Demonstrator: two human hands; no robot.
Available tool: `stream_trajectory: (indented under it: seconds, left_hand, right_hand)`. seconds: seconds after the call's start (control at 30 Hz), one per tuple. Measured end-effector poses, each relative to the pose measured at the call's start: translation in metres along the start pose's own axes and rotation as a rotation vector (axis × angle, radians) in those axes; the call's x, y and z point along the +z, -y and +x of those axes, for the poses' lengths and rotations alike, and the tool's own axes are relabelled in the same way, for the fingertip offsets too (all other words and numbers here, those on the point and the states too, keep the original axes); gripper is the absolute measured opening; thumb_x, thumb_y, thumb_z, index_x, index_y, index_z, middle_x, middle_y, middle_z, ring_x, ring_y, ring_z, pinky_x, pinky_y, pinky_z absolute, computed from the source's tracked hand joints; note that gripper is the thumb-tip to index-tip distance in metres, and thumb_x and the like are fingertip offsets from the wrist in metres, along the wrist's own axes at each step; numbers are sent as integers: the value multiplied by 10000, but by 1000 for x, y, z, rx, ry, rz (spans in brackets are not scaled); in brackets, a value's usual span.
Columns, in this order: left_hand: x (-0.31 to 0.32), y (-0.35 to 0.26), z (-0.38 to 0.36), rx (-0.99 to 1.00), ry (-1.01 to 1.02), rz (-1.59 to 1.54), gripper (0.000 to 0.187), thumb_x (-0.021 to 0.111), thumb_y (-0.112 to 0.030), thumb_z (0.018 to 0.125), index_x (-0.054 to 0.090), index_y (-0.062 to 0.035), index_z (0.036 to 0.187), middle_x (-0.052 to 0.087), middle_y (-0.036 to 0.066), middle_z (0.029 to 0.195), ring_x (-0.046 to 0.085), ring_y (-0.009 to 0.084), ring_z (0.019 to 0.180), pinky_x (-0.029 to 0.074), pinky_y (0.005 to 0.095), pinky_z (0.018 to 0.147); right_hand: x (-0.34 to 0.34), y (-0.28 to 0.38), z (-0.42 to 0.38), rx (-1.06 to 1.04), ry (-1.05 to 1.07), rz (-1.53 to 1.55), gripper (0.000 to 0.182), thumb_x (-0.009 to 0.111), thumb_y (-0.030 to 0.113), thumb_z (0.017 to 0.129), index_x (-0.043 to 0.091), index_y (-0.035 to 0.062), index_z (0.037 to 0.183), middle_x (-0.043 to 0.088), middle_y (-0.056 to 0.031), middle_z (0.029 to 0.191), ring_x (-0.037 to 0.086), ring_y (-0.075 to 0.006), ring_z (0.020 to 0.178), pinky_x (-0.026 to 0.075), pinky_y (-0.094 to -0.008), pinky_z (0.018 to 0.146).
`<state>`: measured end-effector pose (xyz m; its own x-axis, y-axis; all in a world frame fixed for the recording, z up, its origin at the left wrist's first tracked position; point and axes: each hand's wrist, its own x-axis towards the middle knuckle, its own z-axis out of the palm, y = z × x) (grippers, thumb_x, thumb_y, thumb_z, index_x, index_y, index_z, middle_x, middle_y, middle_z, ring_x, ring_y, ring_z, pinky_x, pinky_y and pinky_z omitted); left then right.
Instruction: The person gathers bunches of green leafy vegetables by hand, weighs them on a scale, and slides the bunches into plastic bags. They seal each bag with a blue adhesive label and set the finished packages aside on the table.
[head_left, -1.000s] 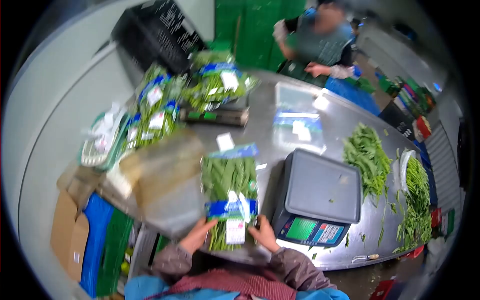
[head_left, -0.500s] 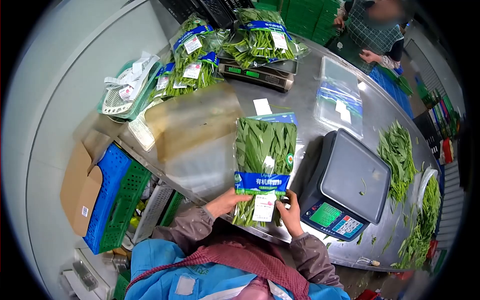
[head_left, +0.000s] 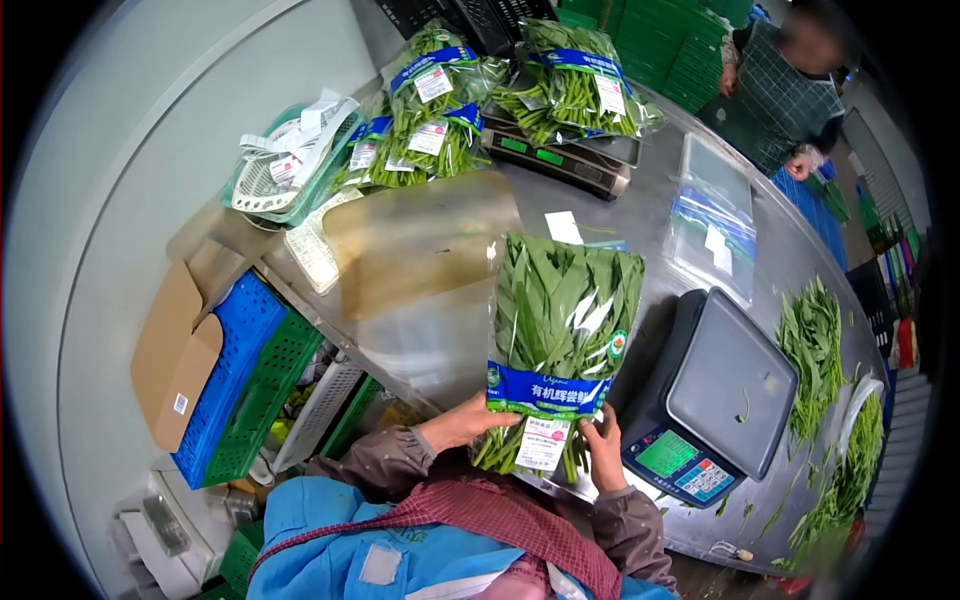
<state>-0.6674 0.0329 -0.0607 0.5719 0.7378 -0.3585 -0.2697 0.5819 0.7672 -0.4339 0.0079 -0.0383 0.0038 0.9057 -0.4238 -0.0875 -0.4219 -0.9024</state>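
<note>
A clear plastic bag of leafy greens [head_left: 565, 310] with a blue printed band is between my hands, leaves pointing away from me and stems towards me. On its lower part is a white price label [head_left: 543, 445]. My left hand [head_left: 465, 422] grips the left edge below the band, its thumb on the front. The right edge is pinched by my right hand [head_left: 603, 448], close beside the label. Fingers behind the bag are hidden. A digital scale [head_left: 735, 385] stands just right of my right hand, with a scrap of stem on its pan.
Bagged greens [head_left: 585, 85] lie on a second scale [head_left: 560, 165] at the back, others beside it. Flat printed bags [head_left: 712, 215] and loose greens [head_left: 810, 345] lie on the right. Baskets [head_left: 290, 180] and a blue crate [head_left: 230, 370] are leftward. A person [head_left: 785, 90] stands across the table.
The bag looks larger and nearer, lifted a little towards me, with both hands still on it. The whole view has shifted, so things appear further right. The person opposite has lowered their hands.
</note>
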Motion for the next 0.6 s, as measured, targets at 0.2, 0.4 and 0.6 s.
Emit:
stream_trajectory:
  seconds: [0.2,0.4,0.6]
  left_hand:
    - [-6,-19,-1,-24,79,38,478,551,-13,824,354,-42,1258,437,57,1219,395,150,1120,307,304,975]
    - [-15,-45,-5,72,84,103,556,574,-59,823,278,-52,1292,410,62,1239,377,156,1144,305,304,969]
    - [-31,-157,5,390,-66,-22,475,582,-69,822,381,-93,1252,498,44,1170,445,158,1088,344,312,950]
  right_hand:
    - [1,16,-4,76,161,45,257,594,56,767,533,-29,1002,587,-58,928,541,-129,824,424,-265,764]
    - [13,43,1,5,218,26,233,631,80,744,583,1,958,589,-5,835,520,-82,739,417,-231,667]
    - [36,112,32,-179,321,177,684,617,343,767,312,53,1305,468,-43,1123,490,-149,879,421,-264,685]
